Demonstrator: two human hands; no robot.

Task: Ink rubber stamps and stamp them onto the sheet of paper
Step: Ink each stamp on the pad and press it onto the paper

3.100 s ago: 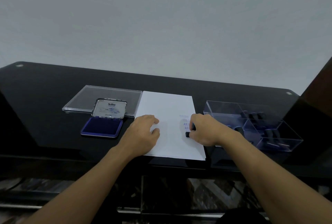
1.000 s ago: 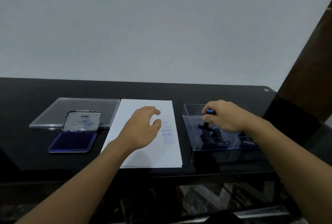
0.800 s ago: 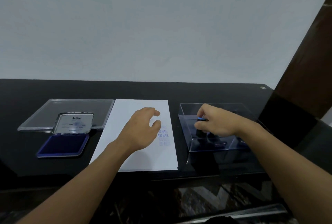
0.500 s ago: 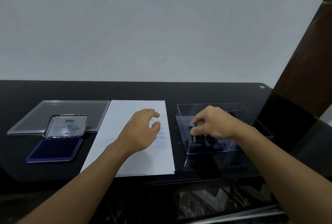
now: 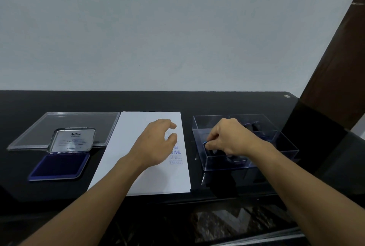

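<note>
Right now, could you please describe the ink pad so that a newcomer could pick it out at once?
On the glossy black table, look left of the white sheet of paper. In front of a flat clear plastic lid lies the small rectangular dark blue ink pad. Its hinged silver lid, printed Artline, stands open, and nothing else on that side is blue.

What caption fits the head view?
Right hand grips a stamp in the clear box; left hand over the stamped paper, ink pad open beside it.
</note>
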